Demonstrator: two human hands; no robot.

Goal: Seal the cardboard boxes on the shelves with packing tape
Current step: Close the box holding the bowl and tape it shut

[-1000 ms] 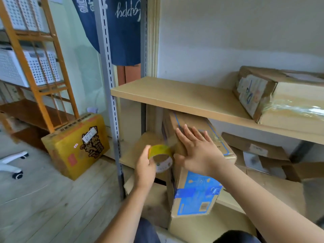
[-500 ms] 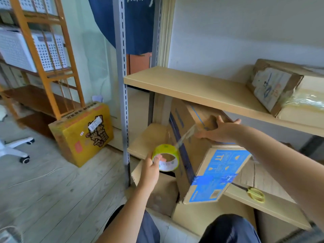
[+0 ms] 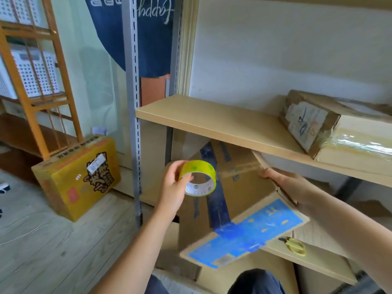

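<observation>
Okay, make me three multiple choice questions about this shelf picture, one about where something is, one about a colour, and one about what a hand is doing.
1. Where do the scissors lie?
A. On the lower shelf board, right of the tilted box
B. On the floor by the yellow box
C. On the upper shelf

2. What colour is the tape roll?
A. Red
B. Yellow-green
C. Black

3. What is the left hand doing?
A. Resting flat on the floor
B. Holding the scissors
C. Gripping the tape roll

Answers:
1. A, the yellow handles rest on the lower shelf beside the box with the blue label.
2. B, its outer band is yellow-green around a white core.
3. C, fingers and thumb curl round the roll, while the right hand holds the box's edge.
</observation>
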